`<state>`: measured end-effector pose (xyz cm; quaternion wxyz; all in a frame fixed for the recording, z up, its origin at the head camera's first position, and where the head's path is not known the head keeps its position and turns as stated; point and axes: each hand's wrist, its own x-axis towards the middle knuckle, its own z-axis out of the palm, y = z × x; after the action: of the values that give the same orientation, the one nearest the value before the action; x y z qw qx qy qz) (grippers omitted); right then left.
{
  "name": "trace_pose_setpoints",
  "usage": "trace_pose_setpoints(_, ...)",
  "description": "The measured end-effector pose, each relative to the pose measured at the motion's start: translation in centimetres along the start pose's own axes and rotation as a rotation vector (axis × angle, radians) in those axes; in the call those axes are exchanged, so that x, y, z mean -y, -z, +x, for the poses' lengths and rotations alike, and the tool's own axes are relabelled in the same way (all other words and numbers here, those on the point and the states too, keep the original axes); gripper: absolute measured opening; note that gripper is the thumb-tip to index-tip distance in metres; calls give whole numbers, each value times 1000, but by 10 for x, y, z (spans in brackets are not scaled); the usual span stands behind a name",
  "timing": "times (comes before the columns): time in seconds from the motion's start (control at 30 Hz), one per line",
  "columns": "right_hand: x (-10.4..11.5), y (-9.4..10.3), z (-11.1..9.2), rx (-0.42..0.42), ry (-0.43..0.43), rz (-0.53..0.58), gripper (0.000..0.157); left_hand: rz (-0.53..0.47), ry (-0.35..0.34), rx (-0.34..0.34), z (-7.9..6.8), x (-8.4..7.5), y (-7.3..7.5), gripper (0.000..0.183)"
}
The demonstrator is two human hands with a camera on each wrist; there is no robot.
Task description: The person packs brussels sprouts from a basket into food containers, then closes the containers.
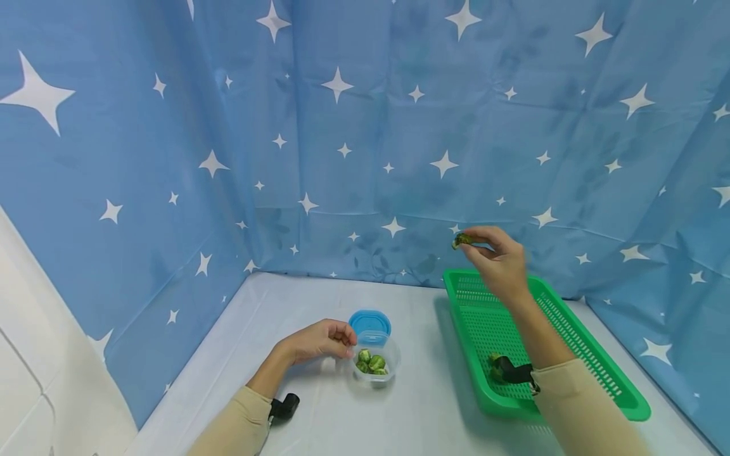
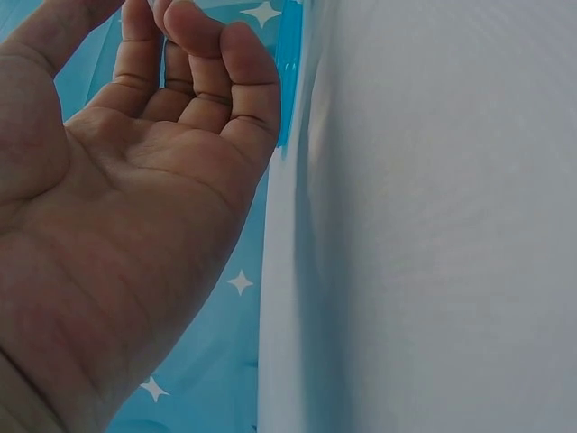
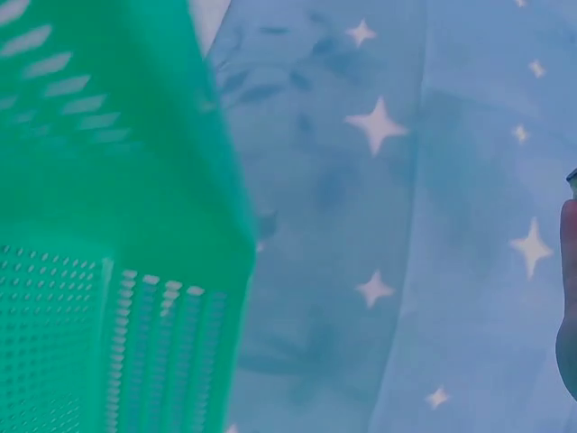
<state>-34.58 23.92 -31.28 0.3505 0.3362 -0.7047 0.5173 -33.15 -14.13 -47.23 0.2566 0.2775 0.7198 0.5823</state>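
In the head view my right hand (image 1: 499, 263) is raised above the far end of the green basket (image 1: 464, 342). Between thumb and fingertips it pinches a Brussels sprout (image 1: 461, 240), dark and yellowish in places. My left hand (image 1: 319, 342) lies at the left side of a small clear plastic container (image 1: 392, 361), its curled fingers and thumb at the rim. Several green Brussels sprouts (image 1: 376, 363) sit inside that container. The left wrist view shows the left palm (image 2: 135, 207) with bent fingers; their tips run out of frame. Only a sliver of the right hand (image 3: 568, 307) shows in the right wrist view.
A blue lid (image 1: 369, 322) lies on the white table (image 1: 308, 297) behind the container. More greens (image 1: 495, 358) rest in the basket, partly behind the right wrist camera (image 1: 513, 370). A blue starred curtain (image 1: 365, 139) stands behind the table and along its sides.
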Motion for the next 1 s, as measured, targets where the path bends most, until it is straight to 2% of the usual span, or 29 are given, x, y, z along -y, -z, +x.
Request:
trace_pose_setpoints(0.23, 18, -18, 4, 6, 34, 94, 27, -5, -10, 3, 0, -1, 0, 41)
trace_pose_setpoints(0.57, 36, -42, 1, 30, 65, 161, 26, -10, -12, 9, 1, -1, -1, 42)
trace_pose_setpoints(1.0, 48, -67, -4, 41, 80, 221, 28, -13, -13, 10, 0, 0, 0, 40)
